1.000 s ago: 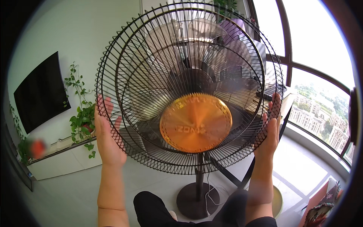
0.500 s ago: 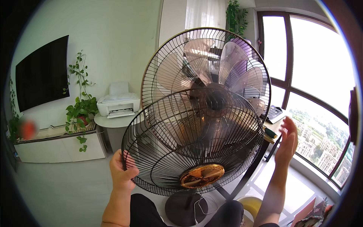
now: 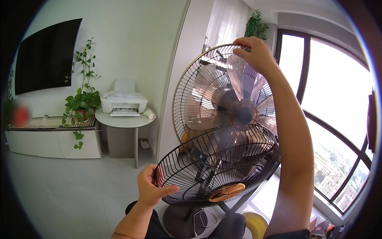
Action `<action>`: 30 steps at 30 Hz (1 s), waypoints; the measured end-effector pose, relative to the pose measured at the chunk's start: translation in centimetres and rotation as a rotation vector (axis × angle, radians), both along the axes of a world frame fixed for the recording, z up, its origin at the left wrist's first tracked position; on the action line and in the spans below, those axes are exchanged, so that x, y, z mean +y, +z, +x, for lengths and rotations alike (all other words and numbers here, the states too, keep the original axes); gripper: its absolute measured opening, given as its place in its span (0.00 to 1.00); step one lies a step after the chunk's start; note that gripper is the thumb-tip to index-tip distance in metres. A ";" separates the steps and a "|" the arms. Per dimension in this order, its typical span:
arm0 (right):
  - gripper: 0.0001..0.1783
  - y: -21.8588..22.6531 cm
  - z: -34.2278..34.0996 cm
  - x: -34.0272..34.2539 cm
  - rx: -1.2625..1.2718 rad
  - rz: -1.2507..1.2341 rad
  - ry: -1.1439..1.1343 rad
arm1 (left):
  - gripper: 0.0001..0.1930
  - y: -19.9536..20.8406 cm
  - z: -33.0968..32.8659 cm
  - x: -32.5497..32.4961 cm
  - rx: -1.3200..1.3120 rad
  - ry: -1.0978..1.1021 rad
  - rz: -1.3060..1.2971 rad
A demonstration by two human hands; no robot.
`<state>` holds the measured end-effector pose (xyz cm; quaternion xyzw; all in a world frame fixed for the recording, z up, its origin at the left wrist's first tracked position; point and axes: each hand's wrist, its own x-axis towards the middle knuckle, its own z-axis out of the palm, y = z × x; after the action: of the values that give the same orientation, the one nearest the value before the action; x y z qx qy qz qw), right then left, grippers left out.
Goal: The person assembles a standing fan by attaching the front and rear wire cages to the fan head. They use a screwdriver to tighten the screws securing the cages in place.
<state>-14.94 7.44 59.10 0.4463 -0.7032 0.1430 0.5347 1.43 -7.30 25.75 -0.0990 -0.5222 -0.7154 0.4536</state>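
A large black standing fan is in front of me, its clear blades [image 3: 206,117] bared. The domed front grille [image 3: 187,175], with a round gold badge [image 3: 227,192] at its centre, is tilted down off the upper part of the fan head. My left hand [image 3: 152,187] is closed on the grille's left rim, thumb over the wires. Reaching up, my right hand [image 3: 256,55] curls its fingers over the top rim of the rear grille [image 3: 181,99]. Below, the fan's round dark base [image 3: 179,221] sits on the floor between my legs, with a white cord [image 3: 195,223] beside it.
A yellow bucket [image 3: 254,223] stands by my right leg. Further left are a small round table [image 3: 119,121] with a white printer [image 3: 124,102], a low white cabinet [image 3: 51,143] with a potted vine [image 3: 81,101], and a wall-mounted screen [image 3: 47,57]. Large windows [image 3: 338,71] fill the right side.
My right hand has risen from beside the fan to the top of the rear grille. The front grille has dropped and tipped further away from the blades, still in my left hand.
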 end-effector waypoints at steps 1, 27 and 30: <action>0.15 -0.1 -0.1 -0.1 -0.015 -0.067 0.036 | 0.26 0.2 0.0 -0.1 -0.012 -0.011 -0.003; 0.13 1.5 1.1 1.5 -0.127 0.048 -0.002 | 0.17 6.8 -3.0 0.3 0.093 -0.118 0.232; 0.20 1.9 1.3 2.1 -0.182 0.068 0.036 | 0.18 7.8 -3.2 0.7 0.105 -0.106 0.255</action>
<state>-13.60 9.54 61.04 0.4619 -0.7452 0.1687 0.4505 -1.80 -6.59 33.53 -0.1054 -0.3967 -0.7927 0.4507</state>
